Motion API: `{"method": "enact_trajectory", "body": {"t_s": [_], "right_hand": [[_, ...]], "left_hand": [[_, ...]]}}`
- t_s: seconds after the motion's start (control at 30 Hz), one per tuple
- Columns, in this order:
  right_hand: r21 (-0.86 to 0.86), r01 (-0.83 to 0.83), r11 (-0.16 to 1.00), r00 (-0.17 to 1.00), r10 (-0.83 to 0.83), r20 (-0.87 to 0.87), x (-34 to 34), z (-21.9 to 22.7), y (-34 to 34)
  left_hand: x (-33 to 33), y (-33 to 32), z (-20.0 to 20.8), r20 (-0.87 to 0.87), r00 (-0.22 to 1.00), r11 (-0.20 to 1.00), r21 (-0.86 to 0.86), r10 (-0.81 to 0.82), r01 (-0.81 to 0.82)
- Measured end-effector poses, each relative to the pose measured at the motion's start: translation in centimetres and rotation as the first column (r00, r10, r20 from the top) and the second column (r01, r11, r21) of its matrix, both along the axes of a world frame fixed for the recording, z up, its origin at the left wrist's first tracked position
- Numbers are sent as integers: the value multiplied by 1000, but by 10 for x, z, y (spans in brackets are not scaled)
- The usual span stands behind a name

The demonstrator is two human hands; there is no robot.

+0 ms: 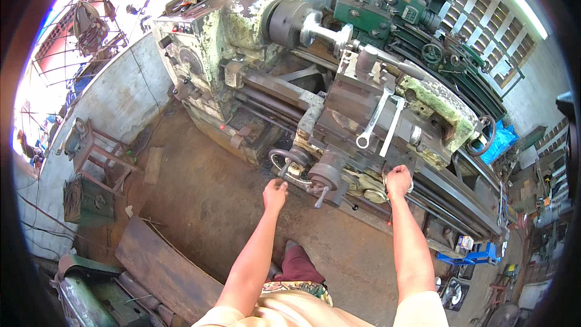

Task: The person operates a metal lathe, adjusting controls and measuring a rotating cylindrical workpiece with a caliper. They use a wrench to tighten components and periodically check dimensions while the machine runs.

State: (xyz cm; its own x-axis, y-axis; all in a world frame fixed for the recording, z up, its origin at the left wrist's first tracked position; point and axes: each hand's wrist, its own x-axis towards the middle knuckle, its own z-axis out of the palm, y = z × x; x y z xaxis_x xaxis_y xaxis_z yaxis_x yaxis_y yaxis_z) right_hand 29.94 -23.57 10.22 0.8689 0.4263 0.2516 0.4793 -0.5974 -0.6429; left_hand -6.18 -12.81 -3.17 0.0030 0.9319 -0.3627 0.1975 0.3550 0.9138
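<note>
My left hand [275,195] is closed at the lower end of a handle [283,170] on the round handwheel [290,177] at the lathe's front. Just right of it, a dark cross-slide crank [325,178] sticks out toward me. My right hand [399,181] is curled into a fist in front of the carriage; whatever it grips is hidden behind the fingers. Two spanners [374,117] lie side by side on the dark slide top beside the tool post [365,60]. A shiny flanged metal workpiece [327,33] sits in the chuck [292,23].
The worn lathe headstock [212,30] rises at left, the pale green tailstock [439,100] at right. Behind stands a green machine [369,15]. A wooden stool [106,157] is by the left wall; a curved metal sheet [163,269] lies near my left arm.
</note>
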Motion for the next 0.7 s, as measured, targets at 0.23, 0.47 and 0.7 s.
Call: {"method": "enact_trajectory", "body": {"t_s": [0.23,0.47,0.7], "right_hand": [[2,5,1000,1000,-5,11,13,-18,-3],[-13,-111,994,994,111,-13,29,-30,-5],[-229,-77,970,984,111,141,62,-47,5]], "left_hand": [[-135,-118,-138,-523,451,649,-292,-723,702],[-335,-264,-181,-313,262,394,-844,-913,364],[-299,-256,-178,-410,597,652,-710,-689,266]]}}
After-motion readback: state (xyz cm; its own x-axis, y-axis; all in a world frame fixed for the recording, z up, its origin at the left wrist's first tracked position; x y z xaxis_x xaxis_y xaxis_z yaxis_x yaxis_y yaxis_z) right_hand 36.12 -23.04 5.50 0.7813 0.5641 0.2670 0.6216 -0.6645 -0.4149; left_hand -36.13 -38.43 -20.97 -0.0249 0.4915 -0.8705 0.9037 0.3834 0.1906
